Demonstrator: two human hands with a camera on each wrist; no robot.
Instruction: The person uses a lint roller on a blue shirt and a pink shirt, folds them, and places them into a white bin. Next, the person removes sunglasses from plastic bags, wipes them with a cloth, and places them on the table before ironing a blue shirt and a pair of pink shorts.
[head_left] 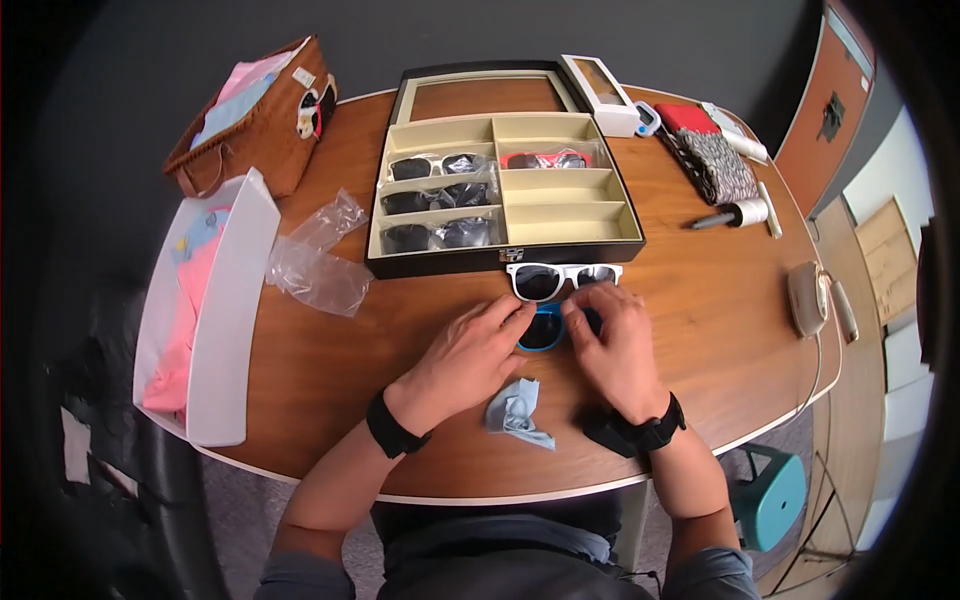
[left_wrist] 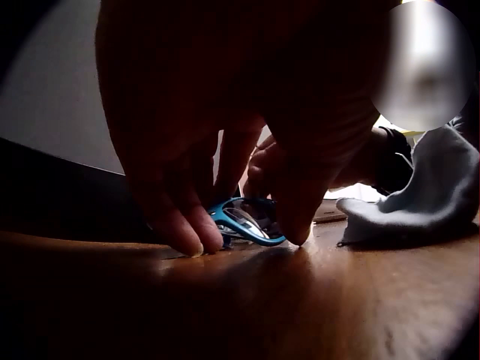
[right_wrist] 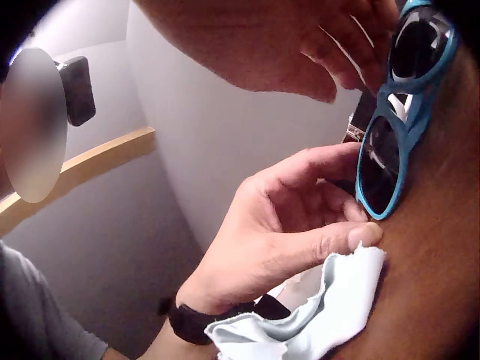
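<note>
Blue-framed sunglasses (head_left: 541, 331) with dark lenses sit on the table in front of me. My left hand (head_left: 468, 352) holds their left end, thumb and fingers around the frame's edge in the left wrist view. Over the right end, my right hand (head_left: 614, 345) grips the frame and hides much of that lens. Both lenses (right_wrist: 384, 161) show in the right wrist view. White-framed sunglasses (head_left: 540, 284) lie just beyond the blue pair. A light blue cloth (head_left: 516, 410) lies crumpled near my left wrist.
Behind stands a black display case (head_left: 510, 262), with several bagged sunglasses in its cream compartments. Clear plastic bags (head_left: 320, 275) lie left of it, beside a white bin (head_left: 215, 370) and brown basket (head_left: 270, 130). Rightward are a lint roller (head_left: 745, 213) and a white corded device (head_left: 806, 300).
</note>
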